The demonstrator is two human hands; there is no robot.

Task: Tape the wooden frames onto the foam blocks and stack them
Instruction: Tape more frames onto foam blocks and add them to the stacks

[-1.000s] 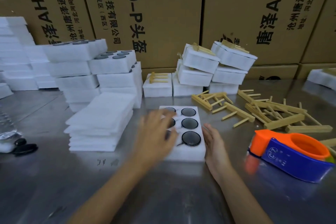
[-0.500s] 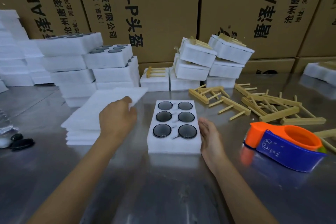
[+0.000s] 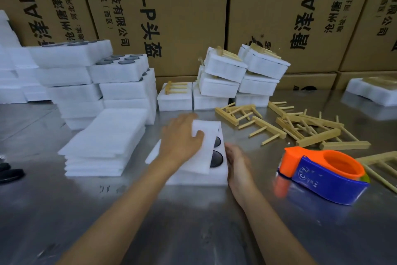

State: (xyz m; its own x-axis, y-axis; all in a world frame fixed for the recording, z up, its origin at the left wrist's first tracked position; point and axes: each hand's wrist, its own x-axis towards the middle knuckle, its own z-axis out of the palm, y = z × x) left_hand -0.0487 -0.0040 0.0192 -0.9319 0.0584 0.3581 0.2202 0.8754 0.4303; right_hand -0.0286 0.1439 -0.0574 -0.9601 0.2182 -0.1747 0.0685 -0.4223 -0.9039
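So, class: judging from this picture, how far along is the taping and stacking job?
Done: several taped blocks carrying frames are stacked at the back. In hand: the left hand lays a foam sheet over the foam block, steadied by the right hand. Left: loose wooden frames lie untaped, the tape dispenser sits idle, and stacks of uncovered blocks wait.

At your twelve o'clock stand printed cardboard boxes (image 3: 189,17) — a metal table (image 3: 193,232) lies beneath them, with small black objects (image 3: 9,175) at nine o'clock.
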